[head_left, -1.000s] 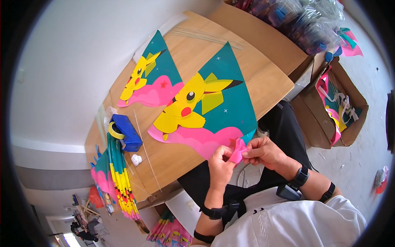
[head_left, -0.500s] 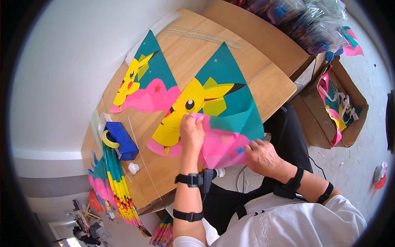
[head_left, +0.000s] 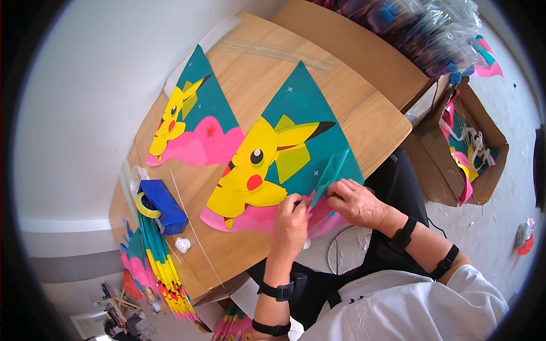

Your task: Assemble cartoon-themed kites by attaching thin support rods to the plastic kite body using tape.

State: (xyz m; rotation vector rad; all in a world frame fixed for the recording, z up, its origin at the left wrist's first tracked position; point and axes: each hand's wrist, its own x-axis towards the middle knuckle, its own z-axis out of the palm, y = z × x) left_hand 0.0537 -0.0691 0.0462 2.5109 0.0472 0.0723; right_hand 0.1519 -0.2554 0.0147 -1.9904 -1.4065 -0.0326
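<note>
Both hands, left hand (head_left: 291, 219) and right hand (head_left: 354, 200), pinch closed on the teal triangular printed kite sheet (head_left: 296, 153), probably folding its corner; next, crease beneath the fingertips.

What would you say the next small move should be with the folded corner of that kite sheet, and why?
Probably press the folded teal flap flat and crease it. It stands raised off the near kite sheet, with the right hand beside it. The left hand already rests on the pink edge, so the sheet looks steadied.
</note>
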